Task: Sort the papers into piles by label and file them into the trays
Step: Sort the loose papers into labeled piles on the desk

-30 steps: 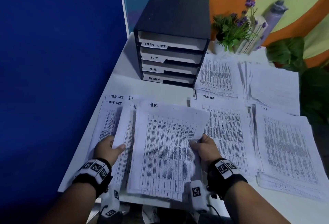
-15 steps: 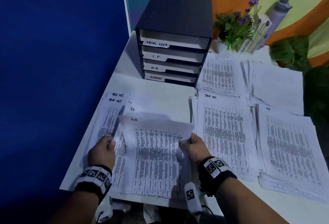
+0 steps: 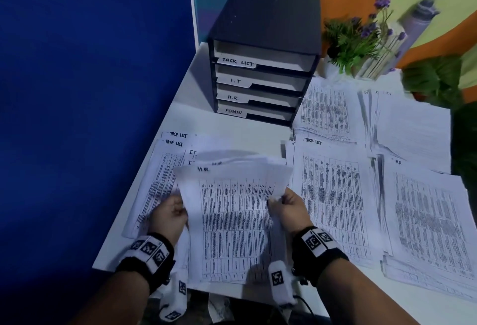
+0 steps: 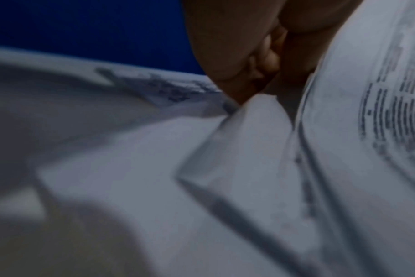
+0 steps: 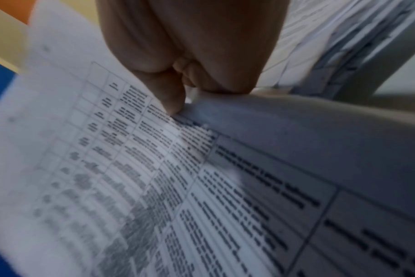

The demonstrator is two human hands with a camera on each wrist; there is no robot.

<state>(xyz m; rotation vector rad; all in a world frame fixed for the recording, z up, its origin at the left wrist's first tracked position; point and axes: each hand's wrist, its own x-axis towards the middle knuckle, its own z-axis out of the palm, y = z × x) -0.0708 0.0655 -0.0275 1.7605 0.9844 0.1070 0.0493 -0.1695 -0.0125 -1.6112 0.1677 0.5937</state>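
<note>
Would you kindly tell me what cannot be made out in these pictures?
- Printed table text on the H.R. sheet: too small in head view, blurred in right wrist view.
- Left hand fingers: hidden behind the sheet in head view.
- Tray contents: shadowed in head view.
- Far-right pile label: too small.

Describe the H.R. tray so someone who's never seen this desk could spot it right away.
Find the black tray cabinet standing at the back of the white desk, beside the blue partition. It holds four stacked trays with handwritten labels. The H.R. tray is third from the top, below I.T and above ADMIN.
</note>
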